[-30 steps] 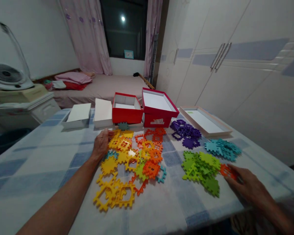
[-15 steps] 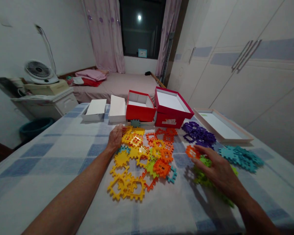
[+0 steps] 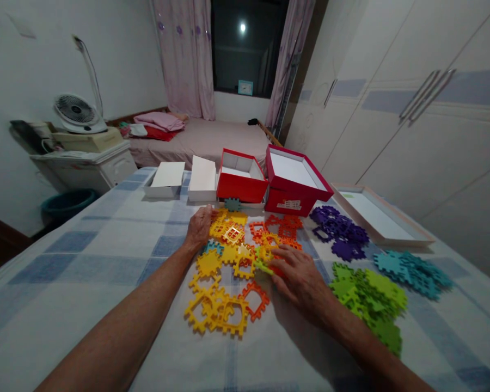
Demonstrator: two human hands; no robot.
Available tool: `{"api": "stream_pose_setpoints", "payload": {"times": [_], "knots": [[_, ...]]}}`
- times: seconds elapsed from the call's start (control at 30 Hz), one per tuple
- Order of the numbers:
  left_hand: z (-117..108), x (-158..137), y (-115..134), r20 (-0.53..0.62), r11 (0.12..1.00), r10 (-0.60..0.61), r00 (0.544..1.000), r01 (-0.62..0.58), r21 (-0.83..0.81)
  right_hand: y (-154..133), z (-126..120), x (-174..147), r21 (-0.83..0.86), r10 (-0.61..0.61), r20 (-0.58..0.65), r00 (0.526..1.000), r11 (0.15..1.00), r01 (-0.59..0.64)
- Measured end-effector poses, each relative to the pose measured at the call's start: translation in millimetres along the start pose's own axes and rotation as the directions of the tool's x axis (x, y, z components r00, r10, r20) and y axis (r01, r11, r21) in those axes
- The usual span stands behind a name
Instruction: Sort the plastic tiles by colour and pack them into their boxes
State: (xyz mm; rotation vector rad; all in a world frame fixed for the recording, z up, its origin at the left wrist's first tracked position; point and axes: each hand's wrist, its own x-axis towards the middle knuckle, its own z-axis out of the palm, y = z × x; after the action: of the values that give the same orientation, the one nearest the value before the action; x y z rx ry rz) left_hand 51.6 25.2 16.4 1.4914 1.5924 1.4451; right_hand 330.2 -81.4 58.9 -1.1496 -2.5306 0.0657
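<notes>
My right hand (image 3: pixel 296 272) is over the right side of a mixed heap of toothed plastic building tiles, its fingers closed around a lime green tile (image 3: pixel 263 266). Orange shows beneath those fingers. At the heap's upper left edge rests my left hand (image 3: pixel 200 227), back up, touching the yellow tiles (image 3: pixel 218 226); its fingertips are hidden. More yellow frame tiles (image 3: pixel 216 313) lie toward me, beside an orange frame tile (image 3: pixel 256 300). Orange tiles (image 3: pixel 286 226) spread behind my right hand. A teal tile (image 3: pixel 214 247) sits among the yellow ones.
To the right lie sorted piles: purple tiles (image 3: pixel 341 231), teal tiles (image 3: pixel 414 272) and lime green tiles (image 3: pixel 369 296). Along the far side stand white boxes (image 3: pixel 203 179), a red box (image 3: pixel 242 190), a crimson box (image 3: pixel 292 204) and a shallow pale tray (image 3: pixel 400 239).
My right hand has moved left, from above the lime green pile to the mixed heap. The orange tile it held no longer shows there. My left hand stays at the yellow tiles.
</notes>
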Motion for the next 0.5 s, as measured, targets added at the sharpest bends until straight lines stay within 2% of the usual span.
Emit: {"api": "stream_pose_setpoints", "payload": {"times": [0.07,0.13,0.2,0.27,0.37,0.5], "knots": [[0,0,0,0.003,1.000,0.007,1.000,-0.007,0.004,5,0,4,0.037,0.037,-0.054,0.998,0.999,-0.035],[0,0,1,0.004,1.000,0.010,1.000,-0.010,0.011,10,0,9,0.107,0.132,-0.092,0.987,0.987,-0.122],[0,0,1,0.002,1.000,0.009,1.000,-0.009,0.017,15,1,14,0.166,0.227,-0.103,0.968,0.964,-0.209],[0,0,1,0.000,1.000,0.007,1.000,-0.007,0.022,18,4,16,0.165,0.266,-0.094,0.959,0.954,-0.248],[0,-1,0,0.000,1.000,0.007,1.000,-0.007,0.017,19,6,15,0.093,0.205,-0.061,0.977,0.976,-0.198],[0,0,-4,0.008,0.999,0.028,1.000,-0.028,0.028,11,2,14,0.034,0.049,0.098,0.994,0.998,-0.053]]}}
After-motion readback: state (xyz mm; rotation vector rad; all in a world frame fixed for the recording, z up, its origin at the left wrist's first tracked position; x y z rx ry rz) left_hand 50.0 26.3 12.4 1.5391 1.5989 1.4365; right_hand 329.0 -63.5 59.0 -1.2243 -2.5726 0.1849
